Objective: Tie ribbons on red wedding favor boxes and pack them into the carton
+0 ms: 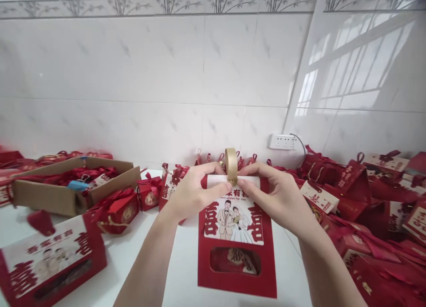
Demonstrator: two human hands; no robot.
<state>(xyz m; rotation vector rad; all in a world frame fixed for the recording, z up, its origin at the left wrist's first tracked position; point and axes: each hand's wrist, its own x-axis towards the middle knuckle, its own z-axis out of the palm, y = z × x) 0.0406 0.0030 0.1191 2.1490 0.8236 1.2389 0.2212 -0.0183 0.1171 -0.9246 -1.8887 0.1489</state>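
A red and white gift box (237, 258) with a printed wedding couple and a clear window stands upright in front of me. Through its window a small wrapped item shows. A gold ribbon loop (230, 165) rises from the middle of its folded top. My left hand (199, 187) pinches the top edge just left of the loop, thumb in front and fingers behind. On the other side my right hand (269, 185) grips the same edge, its thumb close to the ribbon's base. The fingertips behind the box are partly hidden.
At left stands an open cardboard box (49, 196) holding red items and a blue clip. A similar gift box (53, 262) sits at the lower left. Small red boxes (115, 211) are beside the carton. Red gift boxes (376, 236) pile up at right. A power strip (282, 141) is on the tiled wall.
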